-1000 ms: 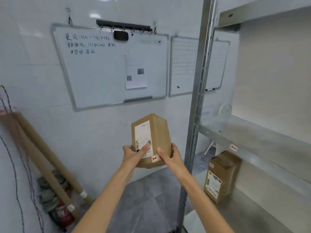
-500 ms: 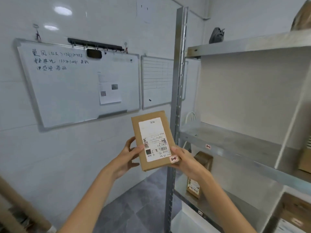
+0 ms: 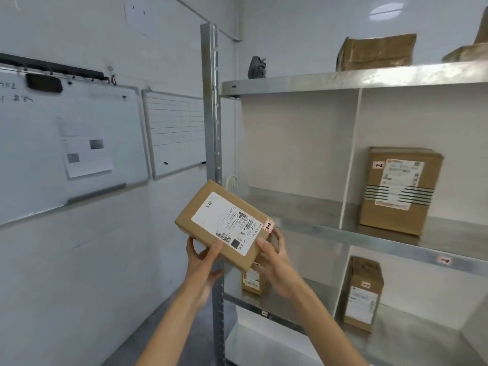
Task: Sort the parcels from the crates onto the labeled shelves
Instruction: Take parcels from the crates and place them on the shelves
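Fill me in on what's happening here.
A person is sorting parcels at a metal shelf unit. Both hands hold one flat cardboard parcel, tilted, with its label facing up. The left hand grips its near left edge and the right hand its near right corner, by a small pink sticker. It is not yet on any shelf. Other parcels are already shelved: an upright box in the middle shelf's right compartment and a tall parcel on the shelf below.
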`<act>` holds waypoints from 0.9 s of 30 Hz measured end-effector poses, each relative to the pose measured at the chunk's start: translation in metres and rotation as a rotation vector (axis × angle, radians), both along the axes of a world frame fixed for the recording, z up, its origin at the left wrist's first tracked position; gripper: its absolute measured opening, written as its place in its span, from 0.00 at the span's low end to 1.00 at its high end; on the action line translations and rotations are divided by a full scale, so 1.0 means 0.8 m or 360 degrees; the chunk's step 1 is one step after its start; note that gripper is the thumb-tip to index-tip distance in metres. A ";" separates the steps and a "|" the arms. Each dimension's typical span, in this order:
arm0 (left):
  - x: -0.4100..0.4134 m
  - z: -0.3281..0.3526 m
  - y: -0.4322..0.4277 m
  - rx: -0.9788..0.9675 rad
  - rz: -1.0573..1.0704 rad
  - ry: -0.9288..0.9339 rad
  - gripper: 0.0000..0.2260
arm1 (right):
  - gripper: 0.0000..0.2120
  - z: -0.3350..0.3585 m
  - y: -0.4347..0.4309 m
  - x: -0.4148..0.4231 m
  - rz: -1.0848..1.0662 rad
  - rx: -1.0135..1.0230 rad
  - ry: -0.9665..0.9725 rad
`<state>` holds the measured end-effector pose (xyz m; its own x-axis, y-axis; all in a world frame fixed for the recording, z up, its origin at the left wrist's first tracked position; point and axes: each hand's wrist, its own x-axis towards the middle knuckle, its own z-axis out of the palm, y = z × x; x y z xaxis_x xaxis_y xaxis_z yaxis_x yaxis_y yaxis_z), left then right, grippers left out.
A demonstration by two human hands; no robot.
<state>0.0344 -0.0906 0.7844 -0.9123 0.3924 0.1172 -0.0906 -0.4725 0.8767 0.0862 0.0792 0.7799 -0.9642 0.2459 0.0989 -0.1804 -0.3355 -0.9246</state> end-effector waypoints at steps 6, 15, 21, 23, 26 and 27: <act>0.001 0.013 0.002 0.0002 -0.0053 0.0004 0.54 | 0.32 0.036 0.065 0.066 -0.0151 0.0352 0.0021; 0.056 0.017 0.065 -0.0497 -0.0771 0.0213 0.49 | 0.22 0.116 0.147 0.141 -0.0342 0.0819 0.0101; 0.094 0.003 0.135 -0.0067 -0.0603 0.0001 0.52 | 0.36 0.117 0.172 0.170 -0.0694 0.0763 0.0245; 0.106 0.002 0.156 0.0057 -0.0592 -0.0032 0.51 | 0.41 0.093 0.169 0.179 -0.0658 0.0624 0.0213; 0.133 0.001 0.188 0.0159 -0.0605 -0.0014 0.48 | 0.48 0.058 0.159 0.184 -0.0431 0.0540 0.0184; 0.143 -0.001 0.197 0.0180 -0.0612 -0.0019 0.47 | 0.48 0.051 0.158 0.184 -0.0399 0.0504 0.0214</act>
